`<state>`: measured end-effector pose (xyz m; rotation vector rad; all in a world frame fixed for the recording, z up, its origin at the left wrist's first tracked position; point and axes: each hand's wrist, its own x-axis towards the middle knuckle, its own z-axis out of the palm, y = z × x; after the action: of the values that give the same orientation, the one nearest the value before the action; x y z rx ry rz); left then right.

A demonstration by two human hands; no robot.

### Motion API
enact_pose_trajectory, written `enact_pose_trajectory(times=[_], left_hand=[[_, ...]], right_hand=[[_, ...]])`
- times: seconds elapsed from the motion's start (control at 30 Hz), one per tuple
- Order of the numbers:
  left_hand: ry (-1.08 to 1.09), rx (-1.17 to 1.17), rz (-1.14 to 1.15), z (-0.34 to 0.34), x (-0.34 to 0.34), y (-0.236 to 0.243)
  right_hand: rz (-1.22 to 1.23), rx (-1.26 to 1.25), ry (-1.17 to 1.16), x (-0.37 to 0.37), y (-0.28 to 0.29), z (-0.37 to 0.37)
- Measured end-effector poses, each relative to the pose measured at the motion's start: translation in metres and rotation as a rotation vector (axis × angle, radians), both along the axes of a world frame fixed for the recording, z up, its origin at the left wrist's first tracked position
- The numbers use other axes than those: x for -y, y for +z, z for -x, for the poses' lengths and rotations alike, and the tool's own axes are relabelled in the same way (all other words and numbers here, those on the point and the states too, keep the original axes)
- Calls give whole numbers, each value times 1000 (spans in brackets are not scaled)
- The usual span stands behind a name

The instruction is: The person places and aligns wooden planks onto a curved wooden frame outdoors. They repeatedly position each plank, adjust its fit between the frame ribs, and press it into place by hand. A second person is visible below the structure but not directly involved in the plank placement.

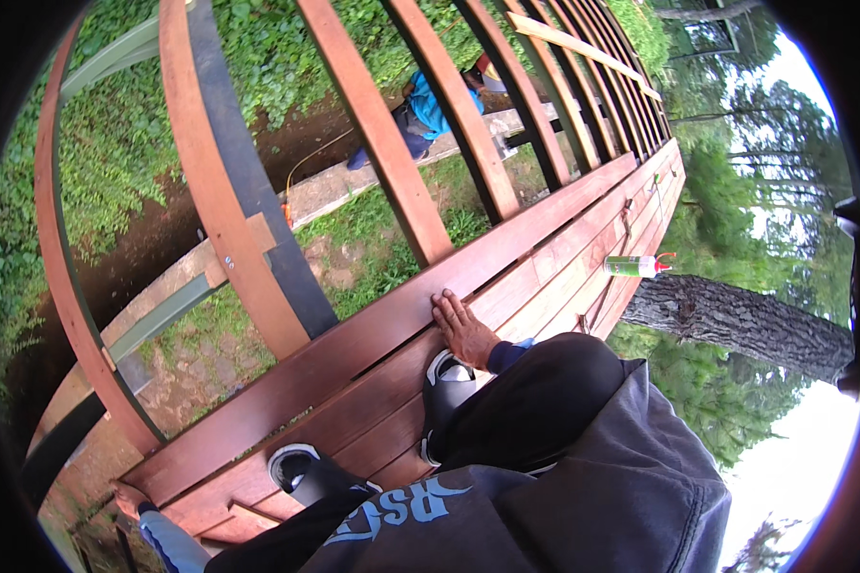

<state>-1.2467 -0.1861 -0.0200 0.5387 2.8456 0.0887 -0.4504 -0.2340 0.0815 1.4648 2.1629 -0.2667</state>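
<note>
A long reddish-brown deck board lies across the joists in front of me, with a dark gap between it and the boards at my feet. My right hand rests on this board near its middle, palm down, fingers stretched over the near edge. At the board's left end, my left hand is closed around the corner; its fingers are partly hidden. I squat on the laid boards, a dark shoe beside my right hand and another shoe farther left.
Open joists run outward over a drop to grass and paving. Below, a person in a blue top bends beside a ditch. A green-and-white bottle with a red cap stands on the decking to the right, near a tree trunk.
</note>
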Motion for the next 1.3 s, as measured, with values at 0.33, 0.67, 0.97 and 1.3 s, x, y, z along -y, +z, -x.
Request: enact_pose_trajectory(times=[0.33,0.67,0.97,1.3], left_hand=[[-232,-77,102,48,5,-42],[-561,-381,553,77,19,-68],[-384,-272,161,66,12,-64],[-684,-848,190,7,-49,0]], right_hand=[[-9,-25,-99,7,-9,-1],[-5,-55,-95,6,-8,-1],[27,-163,-176,9,-14,-2],[-49,-459,-299,12,-11,-14]])
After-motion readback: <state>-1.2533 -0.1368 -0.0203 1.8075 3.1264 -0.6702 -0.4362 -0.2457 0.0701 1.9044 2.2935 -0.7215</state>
